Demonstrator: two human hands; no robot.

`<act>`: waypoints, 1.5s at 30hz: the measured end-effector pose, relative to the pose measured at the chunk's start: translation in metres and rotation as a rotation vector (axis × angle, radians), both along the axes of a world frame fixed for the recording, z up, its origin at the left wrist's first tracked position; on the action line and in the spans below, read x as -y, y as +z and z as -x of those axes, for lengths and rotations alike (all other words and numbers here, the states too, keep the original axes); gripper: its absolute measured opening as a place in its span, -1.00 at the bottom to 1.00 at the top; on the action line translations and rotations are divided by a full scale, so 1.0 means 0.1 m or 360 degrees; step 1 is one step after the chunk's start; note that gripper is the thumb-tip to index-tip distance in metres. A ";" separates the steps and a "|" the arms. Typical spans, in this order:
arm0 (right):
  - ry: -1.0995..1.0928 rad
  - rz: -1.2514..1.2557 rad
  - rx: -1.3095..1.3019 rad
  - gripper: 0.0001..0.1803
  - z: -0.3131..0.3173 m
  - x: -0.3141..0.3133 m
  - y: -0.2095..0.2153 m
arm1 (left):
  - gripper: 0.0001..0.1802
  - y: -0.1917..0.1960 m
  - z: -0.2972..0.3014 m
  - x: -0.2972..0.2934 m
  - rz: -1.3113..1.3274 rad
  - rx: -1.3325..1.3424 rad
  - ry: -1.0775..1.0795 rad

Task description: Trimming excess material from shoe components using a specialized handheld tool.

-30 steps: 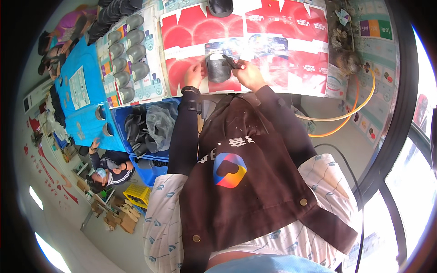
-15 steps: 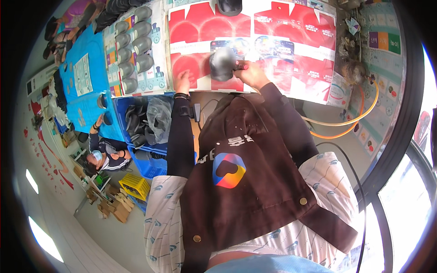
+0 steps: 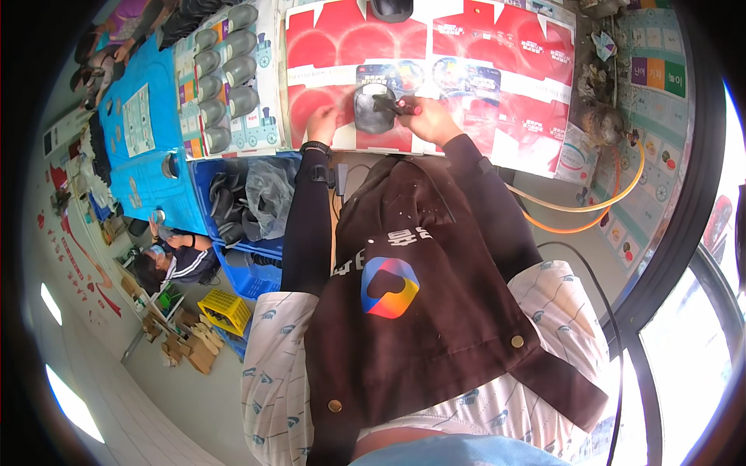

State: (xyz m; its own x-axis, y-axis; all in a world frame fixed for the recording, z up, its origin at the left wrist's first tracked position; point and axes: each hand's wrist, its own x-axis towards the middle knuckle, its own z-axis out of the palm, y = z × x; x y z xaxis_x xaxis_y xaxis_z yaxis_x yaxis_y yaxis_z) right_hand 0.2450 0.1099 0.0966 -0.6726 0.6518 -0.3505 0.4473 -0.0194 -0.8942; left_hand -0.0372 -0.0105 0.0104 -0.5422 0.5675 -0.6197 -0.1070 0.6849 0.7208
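A dark grey, rounded cap-shaped piece [image 3: 374,115], with a small pale patch near its upper edge, lies on the red-and-white printed sheet [image 3: 365,54] in front of me. My right hand [image 3: 431,120] grips a black-and-red brush-like tool [image 3: 406,107]. Its dark end is over the upper right of the piece; whether it touches cannot be made out. To the left of the piece, a little apart from it, my left hand [image 3: 322,124] rests over the sheet with fingers loosely bent, holding nothing visible.
Rows of similar grey pieces [image 3: 242,70] lie on the left. A dark piece [image 3: 391,8] sits at the sheet's far edge. Below left stands a blue crate [image 3: 203,182] with dark pieces and clear plastic. An orange hose [image 3: 571,224] curves right. A masked person [image 3: 183,252] sits left.
The tool's dark end, blurred before, now shows sharply over the piece. My left hand has shifted slightly right, its fingers drawn in. The other person's hand has moved down from the blue table.
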 end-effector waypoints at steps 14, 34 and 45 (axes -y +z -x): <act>-0.0295 -0.0111 0.0215 -0.51 -0.79 -0.09 -0.22 | -0.69 0.18 -0.20 -0.38 0.0226 -0.0610 -0.1043; -0.0489 -0.1094 0.1952 -0.41 -2.61 -0.27 -0.90 | -0.70 -0.06 2.48 1.49 -0.0933 0.0455 0.1422; -0.0149 0.0199 -0.0049 -0.52 2.02 0.12 -0.58 | -0.80 -0.46 2.75 1.91 -0.0804 0.0399 0.1693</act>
State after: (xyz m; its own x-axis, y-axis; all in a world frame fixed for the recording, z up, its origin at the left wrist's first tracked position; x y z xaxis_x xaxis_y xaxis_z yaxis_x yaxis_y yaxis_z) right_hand 0.0432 0.0982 0.0387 -0.6225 0.6646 -0.4133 0.4110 -0.1719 -0.8953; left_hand -0.3120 -0.2010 -0.0354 -0.7823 0.1185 -0.6115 -0.6225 -0.1850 0.7605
